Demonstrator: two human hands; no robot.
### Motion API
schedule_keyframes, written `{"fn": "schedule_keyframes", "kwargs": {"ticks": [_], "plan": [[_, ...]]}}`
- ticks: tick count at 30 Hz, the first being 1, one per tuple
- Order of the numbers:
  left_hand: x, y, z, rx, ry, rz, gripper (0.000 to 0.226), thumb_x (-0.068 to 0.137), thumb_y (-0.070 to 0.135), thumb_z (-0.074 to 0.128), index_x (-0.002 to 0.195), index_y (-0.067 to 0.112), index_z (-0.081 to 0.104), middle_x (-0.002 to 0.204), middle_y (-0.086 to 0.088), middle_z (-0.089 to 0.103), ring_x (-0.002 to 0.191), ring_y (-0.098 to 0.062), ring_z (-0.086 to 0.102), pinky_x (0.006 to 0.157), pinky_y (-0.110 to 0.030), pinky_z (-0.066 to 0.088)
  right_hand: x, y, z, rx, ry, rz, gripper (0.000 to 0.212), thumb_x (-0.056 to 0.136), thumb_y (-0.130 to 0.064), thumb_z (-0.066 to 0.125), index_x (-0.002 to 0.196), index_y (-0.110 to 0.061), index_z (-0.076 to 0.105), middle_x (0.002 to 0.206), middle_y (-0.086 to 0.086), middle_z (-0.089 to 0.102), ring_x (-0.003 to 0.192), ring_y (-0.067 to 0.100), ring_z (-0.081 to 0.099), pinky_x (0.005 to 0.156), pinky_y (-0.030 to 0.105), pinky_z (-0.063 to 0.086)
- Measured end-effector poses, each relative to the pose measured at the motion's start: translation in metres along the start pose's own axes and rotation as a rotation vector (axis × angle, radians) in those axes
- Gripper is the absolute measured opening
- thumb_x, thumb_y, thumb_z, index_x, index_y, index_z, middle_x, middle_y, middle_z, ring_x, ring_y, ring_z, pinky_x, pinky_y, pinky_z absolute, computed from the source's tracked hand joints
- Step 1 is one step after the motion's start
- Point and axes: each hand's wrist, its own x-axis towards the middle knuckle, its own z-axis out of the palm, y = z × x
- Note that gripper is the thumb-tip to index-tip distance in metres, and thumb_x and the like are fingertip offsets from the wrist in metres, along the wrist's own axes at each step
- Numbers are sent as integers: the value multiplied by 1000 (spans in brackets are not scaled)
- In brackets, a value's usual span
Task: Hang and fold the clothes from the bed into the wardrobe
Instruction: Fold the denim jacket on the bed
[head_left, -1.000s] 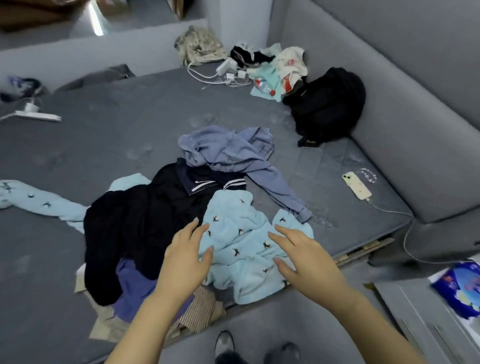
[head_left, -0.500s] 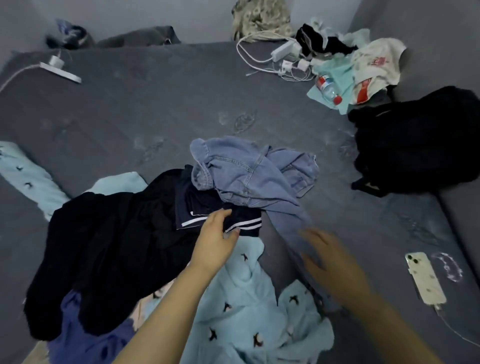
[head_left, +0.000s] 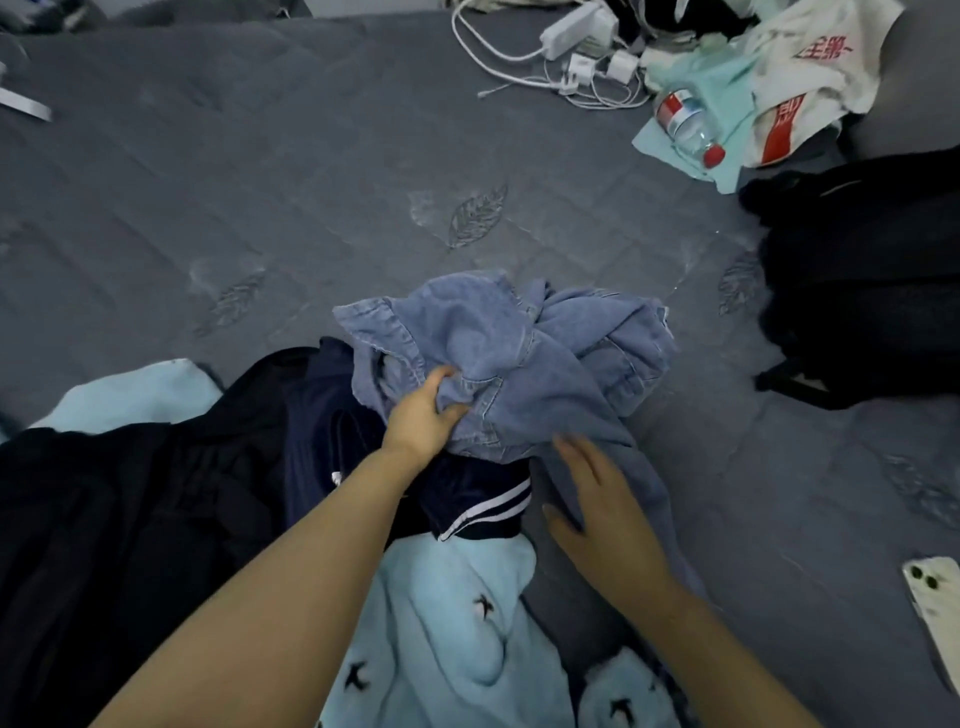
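- Where the grey quilted bed (head_left: 322, 171) meets the near edge of the view, one crumpled light-blue denim garment (head_left: 524, 358) lies bunched on top of a heap of clothes, its bulk running left to right and one long part trailing toward the near right, under the right hand.
- Two hands are in view. The left hand (head_left: 423, 418) has its grip closed on a fold of the denim, fingers curled into the cloth at the garment's left-near side.
- The right hand (head_left: 597, 512) lies flat, fingers straight and spread, resting on the trailing denim part; it holds nothing.
- Beneath the denim: one navy garment with white stripes at its hem (head_left: 467, 493), one black garment (head_left: 130, 499) to the left, and pale-blue fleece with small dark bird shapes (head_left: 447, 634) nearest the person.
- Further off on the bed: one black backpack (head_left: 867, 270) at right, one clear plastic bottle with a red cap (head_left: 691, 130), white chargers and cables (head_left: 576, 47), and one white phone (head_left: 935, 603) at the right edge.
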Motion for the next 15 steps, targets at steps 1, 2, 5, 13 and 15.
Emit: {"fn": "schedule_keyframes", "kwargs": {"ticks": [1, 2, 5, 13, 15], "plan": [[-4, -3, 1, -87, 19, 18, 37, 94, 22, 63, 131, 22, 53, 108, -9, 67, 105, -30, 63, 84, -31, 49, 6, 1, 1, 6, 48, -5, 81, 89, -25, 69, 151, -24, 16, 160, 1, 19, 144, 14, 24, 114, 25, 28], [-11, -3, 1, -204, 40, 29, 28, 94, 18, 63, 121, 22, 60, 103, -5, 69, 102, -26, 65, 83, -30, 50, 14, 2, 0, 9, 93, -2, 87, 88, -29, 70, 152, -26, 11, 162, 1, 13, 146, 16, 19, 115, 29, 26], [-53, -2, -6, -424, 72, 75, 11, 92, 15, 67, 100, 22, 69, 95, -3, 73, 92, -18, 67, 85, -34, 53, 38, -5, -1, -27, 102, -4, 107, 80, -42, 75, 152, -25, -3, 163, 0, 5, 150, 21, 7, 121, 42, 15], [-191, 17, -38, -679, 93, 20, 8, 88, 9, 68, 91, 12, 75, 86, -6, 75, 82, -17, 69, 77, -28, 55, -13, -60, 6, 270, 57, -106, 42, 83, 13, 59, 115, -12, 67, 97, 4, 70, 91, 20, 65, 83, 32, 53], [-212, 36, -50, -720, 130, 40, 7, 86, 6, 70, 92, 7, 73, 86, -7, 74, 83, -19, 68, 80, -33, 53, -50, -76, -6, 485, 167, 33, 43, 85, 16, 56, 103, -22, 68, 87, -6, 70, 83, 13, 65, 80, 23, 54]]}}
